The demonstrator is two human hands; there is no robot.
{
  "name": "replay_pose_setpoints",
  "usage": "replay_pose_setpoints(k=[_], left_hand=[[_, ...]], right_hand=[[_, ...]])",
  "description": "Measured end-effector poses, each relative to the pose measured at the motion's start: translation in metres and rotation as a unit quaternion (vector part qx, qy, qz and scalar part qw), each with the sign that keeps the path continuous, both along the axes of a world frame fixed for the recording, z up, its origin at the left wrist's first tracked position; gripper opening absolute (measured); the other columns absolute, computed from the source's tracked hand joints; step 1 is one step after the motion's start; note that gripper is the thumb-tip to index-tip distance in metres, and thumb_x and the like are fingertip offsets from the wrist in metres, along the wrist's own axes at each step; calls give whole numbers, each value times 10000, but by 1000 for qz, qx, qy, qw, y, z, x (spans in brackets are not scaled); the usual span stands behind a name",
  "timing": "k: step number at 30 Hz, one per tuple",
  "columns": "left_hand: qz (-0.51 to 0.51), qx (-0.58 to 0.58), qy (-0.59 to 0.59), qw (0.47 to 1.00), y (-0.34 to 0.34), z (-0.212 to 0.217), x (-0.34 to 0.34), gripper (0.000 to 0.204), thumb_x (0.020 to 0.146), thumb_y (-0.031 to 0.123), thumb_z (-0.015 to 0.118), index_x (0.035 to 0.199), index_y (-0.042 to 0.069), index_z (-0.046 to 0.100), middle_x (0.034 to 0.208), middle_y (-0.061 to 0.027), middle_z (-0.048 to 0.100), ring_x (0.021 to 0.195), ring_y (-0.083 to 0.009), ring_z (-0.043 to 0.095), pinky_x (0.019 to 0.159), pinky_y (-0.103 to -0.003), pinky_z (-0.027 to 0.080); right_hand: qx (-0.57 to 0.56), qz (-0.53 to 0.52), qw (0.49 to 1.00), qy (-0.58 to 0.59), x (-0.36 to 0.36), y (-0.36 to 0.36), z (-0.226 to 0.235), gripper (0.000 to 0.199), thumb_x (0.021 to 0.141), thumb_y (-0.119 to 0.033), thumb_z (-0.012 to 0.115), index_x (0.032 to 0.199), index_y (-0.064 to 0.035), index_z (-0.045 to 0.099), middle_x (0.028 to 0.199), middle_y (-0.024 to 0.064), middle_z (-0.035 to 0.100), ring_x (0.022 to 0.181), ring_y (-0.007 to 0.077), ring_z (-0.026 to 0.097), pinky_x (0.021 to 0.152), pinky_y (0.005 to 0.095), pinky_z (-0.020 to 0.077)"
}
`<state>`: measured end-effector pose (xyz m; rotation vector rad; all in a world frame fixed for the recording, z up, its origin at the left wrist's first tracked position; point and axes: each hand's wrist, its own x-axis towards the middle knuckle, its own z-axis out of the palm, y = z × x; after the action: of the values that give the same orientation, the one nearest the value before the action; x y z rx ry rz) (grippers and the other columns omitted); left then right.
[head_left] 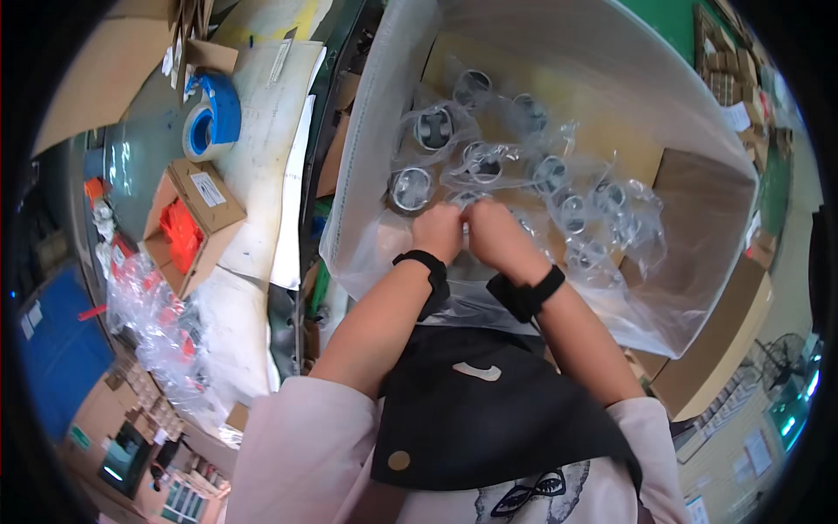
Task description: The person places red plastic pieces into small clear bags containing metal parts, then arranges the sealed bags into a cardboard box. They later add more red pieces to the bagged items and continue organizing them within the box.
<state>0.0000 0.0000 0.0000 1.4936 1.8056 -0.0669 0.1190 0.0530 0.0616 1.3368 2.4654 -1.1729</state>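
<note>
1. Nearest the camera, a dark apron point(489, 410) over pale sleeves is seen, with both forearms reaching away from it, each banded by a black wrist strap.
2. At far left, a small open carton of orange parts point(188, 231) and a blue tape roll point(209, 118) are set on the tabletop point(262, 166), well apart from the hands.
3. The left hand point(436, 231) is curled shut, knuckles up; its fingers are pinched on a bagged metal ring point(467, 203) at the near edge of the heap.
4. The right hand point(493, 234) is pressed against the left, likewise clenched on the same bagged piece; the fingertips are hidden, so the exact grip cannot be told.
5. The held piece lies just beyond the knuckles, between both hands; neither is nearer, and its long axis cannot be told.
6. Further bagged rings point(532, 175) are spread far and right inside the plastic-lined cardboard box point(698, 210).
</note>
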Motion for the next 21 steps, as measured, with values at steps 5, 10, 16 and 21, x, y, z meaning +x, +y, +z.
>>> replay_pose_setpoints(k=[5,10,16,21], left_hand=[[49,51,-16,997,-15,26,0,163,859,166,565,856,13,619,926,-203,654,892,-385,631,770,-479,511],[80,95,-37,992,-7,22,-9,128,828,133,616,891,24,637,871,-210,653,860,-379,628,761,-464,496],[8,55,17,998,-1,2,-5,141,788,138,620,914,112,677,901,-154,652,893,-355,629,763,-443,508],[28,102,-68,992,-5,30,-15,135,776,162,662,869,70,695,874,-145,667,830,-333,639,746,-423,506]], right_hand=[[-16,-5,991,-134,-6,-4,-33,142,800,-129,590,856,-38,683,904,196,686,865,335,675,748,418,551],[30,-60,992,-108,-6,-6,-49,146,786,-164,626,865,-63,694,894,182,690,872,334,675,748,424,551],[-37,-53,991,-115,9,-13,-4,166,731,-150,655,838,-27,684,862,209,677,852,353,669,734,442,539],[-14,-34,995,-94,38,-9,13,204,733,-180,707,851,-20,660,851,213,675,829,354,672,721,430,541]])
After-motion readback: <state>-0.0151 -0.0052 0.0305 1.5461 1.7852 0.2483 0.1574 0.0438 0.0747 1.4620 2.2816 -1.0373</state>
